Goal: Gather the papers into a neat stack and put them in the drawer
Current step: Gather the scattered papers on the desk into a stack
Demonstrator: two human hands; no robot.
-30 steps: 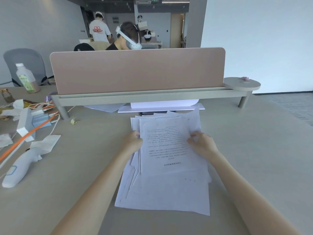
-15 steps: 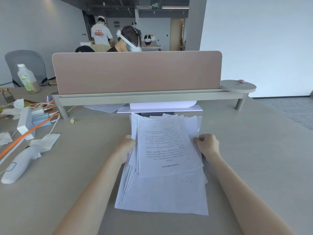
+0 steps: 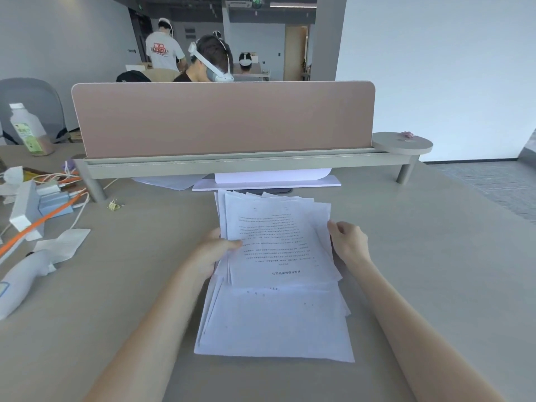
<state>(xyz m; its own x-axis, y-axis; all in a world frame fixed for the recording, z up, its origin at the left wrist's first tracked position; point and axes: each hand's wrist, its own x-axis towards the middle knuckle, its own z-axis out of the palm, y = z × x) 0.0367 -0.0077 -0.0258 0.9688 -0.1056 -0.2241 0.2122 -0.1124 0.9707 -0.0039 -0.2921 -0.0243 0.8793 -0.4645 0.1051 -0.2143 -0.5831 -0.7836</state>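
Two hands, left hand (image 3: 213, 250) and right hand (image 3: 349, 242), closed on opposite edges of papers (image 3: 278, 256) lying fanned on table (image 3: 435, 256), top sheet's print upside down, unreadable.

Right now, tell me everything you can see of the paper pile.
The paper pile is white printed sheets, loosely fanned with edges and corners out of line, lying on the grey desk in front of the pink divider. The upper sheets' print reads upside down from here. The left hand grips the left edge, thumb on top; the right hand presses the right edge.
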